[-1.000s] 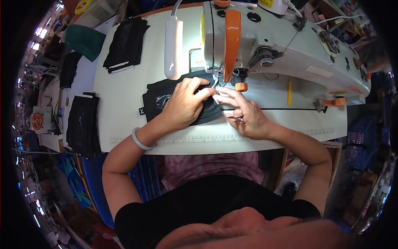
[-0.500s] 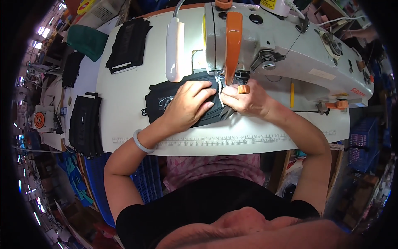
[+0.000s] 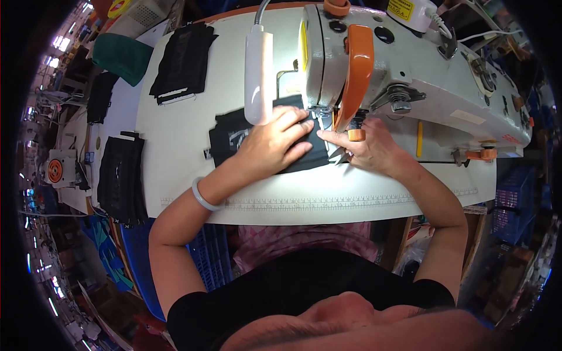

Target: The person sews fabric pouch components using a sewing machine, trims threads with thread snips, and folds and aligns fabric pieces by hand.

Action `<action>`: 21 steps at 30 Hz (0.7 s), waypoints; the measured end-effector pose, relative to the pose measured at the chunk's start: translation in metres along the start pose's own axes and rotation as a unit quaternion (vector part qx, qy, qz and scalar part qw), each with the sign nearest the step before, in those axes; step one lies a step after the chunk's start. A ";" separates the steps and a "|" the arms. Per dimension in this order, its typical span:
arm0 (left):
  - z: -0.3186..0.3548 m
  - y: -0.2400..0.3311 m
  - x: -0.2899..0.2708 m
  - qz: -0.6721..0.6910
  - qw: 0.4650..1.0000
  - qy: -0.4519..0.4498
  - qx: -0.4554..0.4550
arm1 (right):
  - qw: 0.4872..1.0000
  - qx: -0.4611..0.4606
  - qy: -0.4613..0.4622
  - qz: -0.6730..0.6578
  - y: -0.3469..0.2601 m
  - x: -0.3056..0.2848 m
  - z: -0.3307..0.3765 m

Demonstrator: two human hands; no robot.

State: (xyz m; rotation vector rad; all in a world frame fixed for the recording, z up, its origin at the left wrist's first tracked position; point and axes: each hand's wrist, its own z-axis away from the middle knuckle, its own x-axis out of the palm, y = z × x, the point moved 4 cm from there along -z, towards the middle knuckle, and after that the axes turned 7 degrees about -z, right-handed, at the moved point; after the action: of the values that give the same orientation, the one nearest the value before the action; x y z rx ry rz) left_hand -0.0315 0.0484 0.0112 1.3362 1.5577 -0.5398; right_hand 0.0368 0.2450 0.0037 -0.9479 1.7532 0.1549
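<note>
A black fabric piece (image 3: 231,136) with a pale printed mark lies on the white sewing table (image 3: 304,193), its right end under the needle of the white sewing machine (image 3: 410,76). My left hand (image 3: 272,143) lies flat on the fabric, fingers spread toward the presser foot (image 3: 323,112). My right hand (image 3: 366,149) pinches the fabric's edge just right of the needle, with an orange ring-like thing on a finger. A pale bangle (image 3: 202,196) sits on my left wrist.
A white gooseneck lamp (image 3: 258,76) hangs over the fabric. Stacks of black fabric pieces lie at the far left (image 3: 181,58) and the table's left edge (image 3: 120,178). A green cloth (image 3: 120,55) lies beyond. A ruler strip (image 3: 328,202) runs along the front edge.
My right hand moved up from the table front to the needle area and took the fabric edge. My left hand slid slightly right along the fabric.
</note>
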 end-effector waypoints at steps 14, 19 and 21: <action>-0.028 -0.053 -0.006 -0.071 0.996 -0.057 0.018 | 0.992 0.116 0.032 0.047 -0.042 -0.078 0.061; -0.034 -0.054 -0.002 -0.103 0.995 -0.016 -0.002 | 0.791 0.293 0.432 0.320 0.035 -0.272 0.205; -0.035 -0.063 -0.001 -0.127 0.992 -0.016 -0.019 | 0.738 0.349 0.412 0.405 0.094 -0.340 0.221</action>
State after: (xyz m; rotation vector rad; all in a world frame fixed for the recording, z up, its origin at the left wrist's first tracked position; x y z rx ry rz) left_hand -0.1032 0.0582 0.0111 1.1016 1.7146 -0.6809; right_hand 0.1726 0.6011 0.1712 0.4633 2.6480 -0.4317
